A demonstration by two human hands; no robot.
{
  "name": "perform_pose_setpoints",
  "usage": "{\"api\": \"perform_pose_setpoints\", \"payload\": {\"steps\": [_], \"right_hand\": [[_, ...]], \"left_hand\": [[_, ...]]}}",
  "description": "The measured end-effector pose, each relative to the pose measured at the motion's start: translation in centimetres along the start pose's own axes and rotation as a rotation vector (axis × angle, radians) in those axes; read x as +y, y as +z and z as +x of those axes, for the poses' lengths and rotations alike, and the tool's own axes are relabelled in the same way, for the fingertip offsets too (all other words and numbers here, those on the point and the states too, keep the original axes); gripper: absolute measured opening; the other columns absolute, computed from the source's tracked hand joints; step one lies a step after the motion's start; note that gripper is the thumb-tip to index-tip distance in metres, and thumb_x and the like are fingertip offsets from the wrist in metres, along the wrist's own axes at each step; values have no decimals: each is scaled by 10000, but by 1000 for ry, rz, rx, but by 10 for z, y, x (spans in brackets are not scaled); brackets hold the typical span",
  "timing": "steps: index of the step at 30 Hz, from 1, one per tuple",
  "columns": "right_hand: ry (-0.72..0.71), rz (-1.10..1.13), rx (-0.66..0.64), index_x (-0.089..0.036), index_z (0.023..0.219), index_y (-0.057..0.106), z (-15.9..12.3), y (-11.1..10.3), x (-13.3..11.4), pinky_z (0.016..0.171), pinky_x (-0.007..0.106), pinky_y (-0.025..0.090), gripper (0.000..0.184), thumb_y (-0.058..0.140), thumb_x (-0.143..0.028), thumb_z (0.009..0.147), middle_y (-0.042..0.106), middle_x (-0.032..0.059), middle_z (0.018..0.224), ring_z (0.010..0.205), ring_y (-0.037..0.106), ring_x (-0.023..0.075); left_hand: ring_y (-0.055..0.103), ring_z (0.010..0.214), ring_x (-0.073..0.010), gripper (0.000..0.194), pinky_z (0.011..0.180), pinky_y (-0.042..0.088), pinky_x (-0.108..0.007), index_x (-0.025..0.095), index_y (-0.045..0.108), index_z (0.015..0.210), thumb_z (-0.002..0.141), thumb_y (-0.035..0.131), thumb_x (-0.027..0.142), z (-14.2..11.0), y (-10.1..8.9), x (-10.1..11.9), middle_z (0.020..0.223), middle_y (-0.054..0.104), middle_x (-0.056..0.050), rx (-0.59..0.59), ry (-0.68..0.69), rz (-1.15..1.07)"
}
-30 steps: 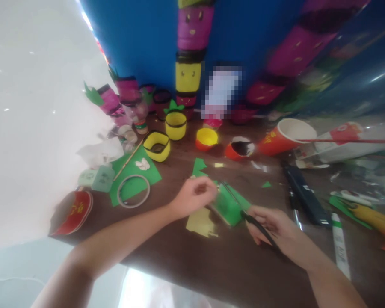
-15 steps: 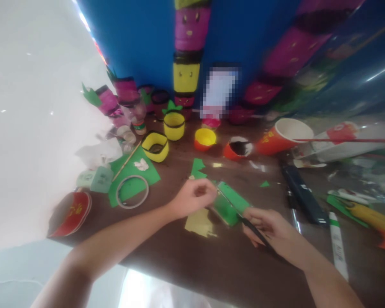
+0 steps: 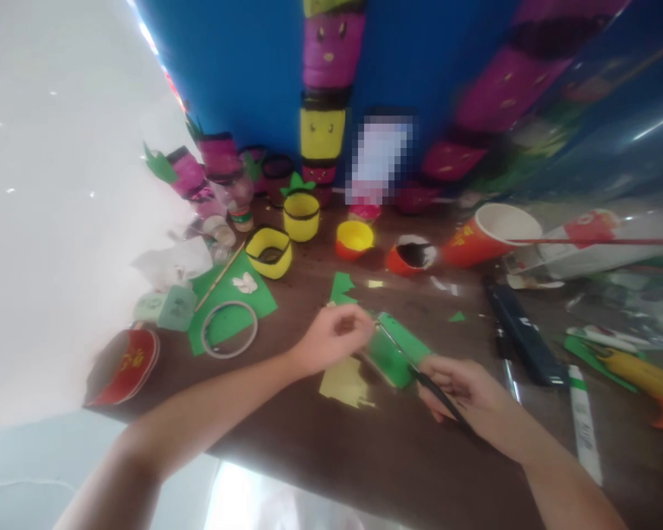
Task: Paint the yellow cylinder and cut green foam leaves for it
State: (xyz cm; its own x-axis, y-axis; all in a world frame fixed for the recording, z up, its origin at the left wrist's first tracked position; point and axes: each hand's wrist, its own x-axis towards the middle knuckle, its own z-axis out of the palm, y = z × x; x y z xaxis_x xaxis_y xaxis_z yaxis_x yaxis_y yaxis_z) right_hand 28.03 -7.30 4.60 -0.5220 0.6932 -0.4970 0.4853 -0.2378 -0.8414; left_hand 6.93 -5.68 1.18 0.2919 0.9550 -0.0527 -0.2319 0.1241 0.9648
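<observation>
My left hand (image 3: 334,337) is closed in a pinch above the table, thumb and forefinger together. What it pinches is too small and blurred to make out. My right hand (image 3: 461,390) grips black-handled scissors (image 3: 401,351), their slim metal blades pointing up and left to the left fingertips. Below the blades lies a piece of green paper (image 3: 412,340), partly covered by the scissors. A torn-edged pale yellow paper piece (image 3: 345,383) lies below my left hand. Just beyond that hand is a notched green paper scrap (image 3: 342,287).
Yellow cups (image 3: 269,252), a small orange-red cup (image 3: 354,239) and a large red paper cup (image 3: 497,234) stand farther back. At left are a tape ring (image 3: 230,329) and a green sheet (image 3: 262,294). To the right lie a black case (image 3: 524,331) and a marker (image 3: 586,427).
My right hand and the scissors have shifted slightly left, bringing the blade tips nearer the left fingertips. My left hand keeps its pinch in almost the same place.
</observation>
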Motion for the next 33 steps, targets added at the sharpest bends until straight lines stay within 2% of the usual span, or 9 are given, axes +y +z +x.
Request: {"api": "perform_pose_setpoints", "payload": {"steps": [14,22,33], "right_hand": [[0,-8,9,-211,574,363,0,-1,2,498,248,362,296,572,-344,736,454,-43,500,481,459,104],[-1,15,13,-209,579,390,0,-1,2,492,249,355,210,532,-248,729,503,-30,517,478,472,109],[-18,5,9,-208,570,383,-1,-1,2,481,242,352,208,514,-233,729,487,-32,506,470,450,104]], "left_hand": [[484,512,-61,186,536,401,-198,126,561,688,740,654,278,0,-1,-2,564,524,33,-13,21,-8],[493,515,-63,154,522,404,-188,125,563,686,747,637,246,0,-1,-1,568,529,29,2,10,-13],[508,515,-66,168,527,410,-192,127,558,676,749,638,256,0,-2,-1,568,538,25,4,20,-36]]}}
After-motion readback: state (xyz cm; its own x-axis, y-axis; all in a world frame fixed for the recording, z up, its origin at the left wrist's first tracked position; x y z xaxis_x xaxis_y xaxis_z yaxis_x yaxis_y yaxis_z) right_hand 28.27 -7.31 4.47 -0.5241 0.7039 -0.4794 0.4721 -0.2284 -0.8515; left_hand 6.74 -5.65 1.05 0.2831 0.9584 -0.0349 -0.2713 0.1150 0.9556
